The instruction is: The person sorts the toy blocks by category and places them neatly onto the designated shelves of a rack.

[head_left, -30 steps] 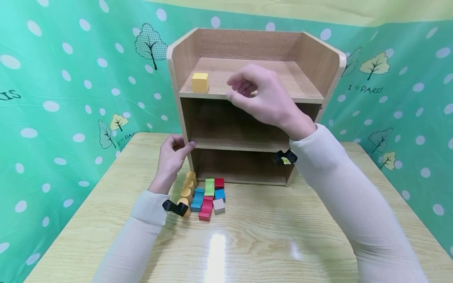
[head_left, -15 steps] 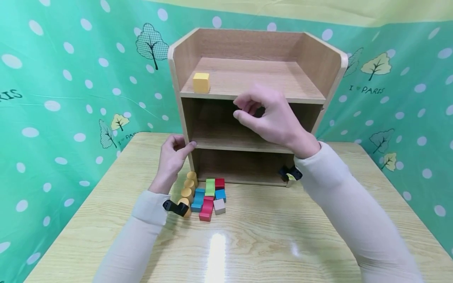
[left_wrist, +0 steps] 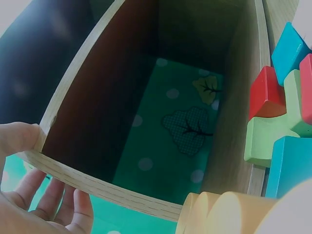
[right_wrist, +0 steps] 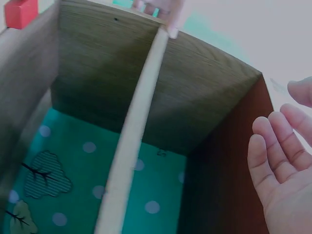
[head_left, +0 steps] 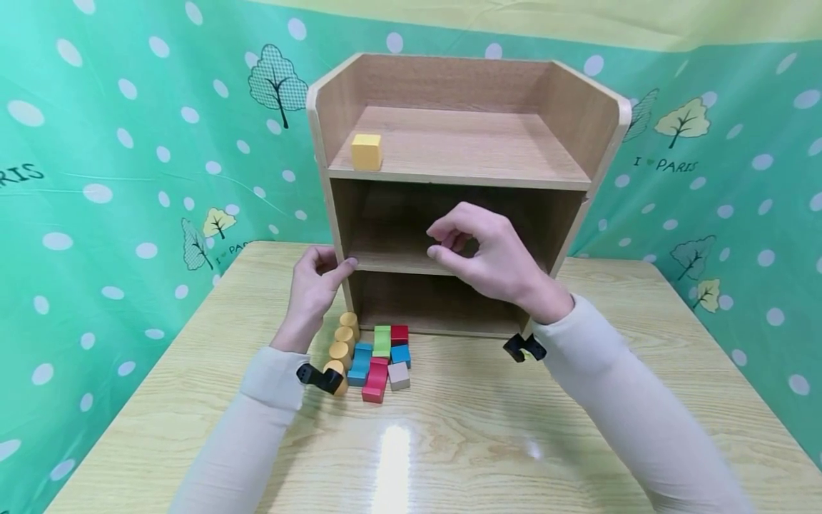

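A wooden shelf unit with a top deck and two compartments stands on the table. My left hand holds the unit's left side panel, thumb at the front edge and fingers on the outer side, as the left wrist view also shows. My right hand is in the air in front of the middle compartment, fingers loosely bent and nothing between them. In the right wrist view its fingers are spread beside the shelf. On the top deck, near its left front edge, sits a yellow cube.
By the unit's lower left front stand several yellow cylinders in a row. Beside them lie blue, green and pink curved blocks, plus a red, a blue and a grey block. A patterned green cloth hangs behind.
My right hand has come down from in front of the top deck to the level of the middle compartment. My left hand stays on the side panel, and the yellow cube stays put.
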